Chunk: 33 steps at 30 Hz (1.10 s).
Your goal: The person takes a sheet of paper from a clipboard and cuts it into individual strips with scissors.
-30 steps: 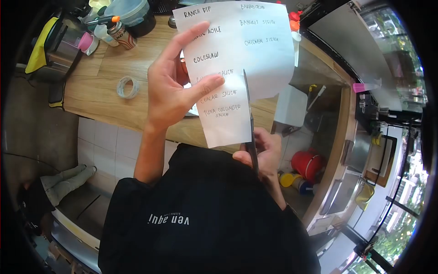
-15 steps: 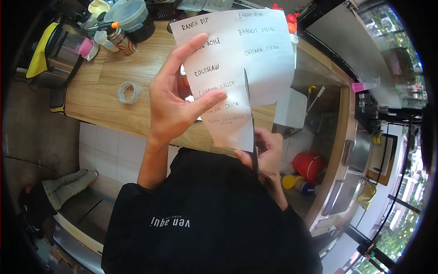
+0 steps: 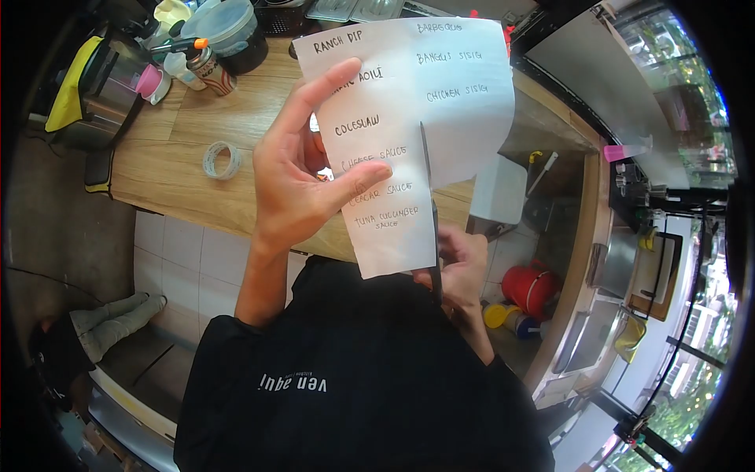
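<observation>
A white sheet of paper (image 3: 464, 134) with handwritten sauce and dish names is held up over the table's front edge. My left hand (image 3: 303, 169) grips its left side, thumb across the front and fingers partly behind. My right hand (image 3: 460, 263) is closed on a pair of dark scissors (image 3: 427, 169), whose blade lies upright along a cut between the two columns of words. The cut runs from the lower edge to about the middle, and the left strip hangs lower. Part of the scissors' handles is hidden behind the paper and by my fingers.
A roll of clear tape (image 3: 222, 160) lies on the wooden table (image 3: 173, 173). Behind it stand a spray can (image 3: 211, 72), an orange-tipped torch lighter (image 3: 185, 46) and a lidded tub (image 3: 224, 35). A red bucket (image 3: 528, 289) is on the floor at right; a person's legs (image 3: 118, 321) show at left.
The strip's lower end, curled before, now hangs flatter and lower. The paper's right part has shifted slightly right. Both hands keep nearly the same place and hold.
</observation>
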Each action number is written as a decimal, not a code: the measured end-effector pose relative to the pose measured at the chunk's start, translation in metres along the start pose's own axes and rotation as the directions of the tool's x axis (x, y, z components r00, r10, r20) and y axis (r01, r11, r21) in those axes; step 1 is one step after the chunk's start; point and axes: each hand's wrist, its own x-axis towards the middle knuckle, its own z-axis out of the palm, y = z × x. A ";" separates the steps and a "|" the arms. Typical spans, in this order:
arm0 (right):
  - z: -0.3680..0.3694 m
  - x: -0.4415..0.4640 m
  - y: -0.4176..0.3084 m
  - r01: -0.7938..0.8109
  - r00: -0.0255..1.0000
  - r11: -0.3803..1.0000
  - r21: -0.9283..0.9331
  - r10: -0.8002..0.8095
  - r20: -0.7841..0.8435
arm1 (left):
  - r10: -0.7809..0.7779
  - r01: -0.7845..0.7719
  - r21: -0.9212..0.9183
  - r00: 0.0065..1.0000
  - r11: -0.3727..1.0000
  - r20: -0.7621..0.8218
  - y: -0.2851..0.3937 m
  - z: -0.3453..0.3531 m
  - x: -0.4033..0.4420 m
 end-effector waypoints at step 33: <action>0.013 0.018 -0.003 0.124 0.986 0.991 -0.050 -0.129 -0.109 | 0.033 -0.033 0.002 0.999 0.999 0.024 0.002 0.000 -0.007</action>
